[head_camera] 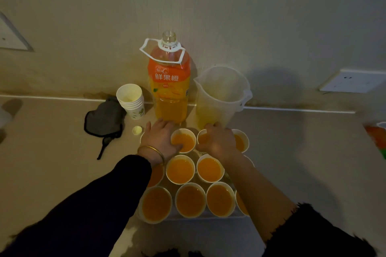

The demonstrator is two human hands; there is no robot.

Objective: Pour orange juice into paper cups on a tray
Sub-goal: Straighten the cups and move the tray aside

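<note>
Cups (180,169) filled with orange juice (190,200) stand packed in rows on a pale tray (227,219) at the near side of the counter (52,152). Both arms reach over them to the back row.

The left hand (161,137), with a gold bangle (151,152) on the wrist and a dark sleeve (83,215) behind it, lies over the back-left cup. Its fingers are spread and bent down past the cup's far side, and the thumb touches the rim of the next cup along. Whether this grip is clamped on a cup or merely resting, I cannot tell.

The right hand (219,142) lies over the two cups at the back right, fingers reaching down beyond them. Its grip is hidden too, so I cannot tell if it holds anything. The forearm is bare up to a frayed dark cuff (302,215).

Just behind the tray, against the wall, the bottle (170,81) stands upright with its cap off. It has an orange label, juice inside and a white carry handle round the neck. Right of it stands a translucent jug (221,94) with a little yellowish liquid at the bottom. Left of the bottle is a stack (131,100) of empty cups, beside a grey cloth (104,117). A small pale cap (137,131) lies between the cloth and the left hand. A white socket (351,81) sits on the wall at far right.
</note>
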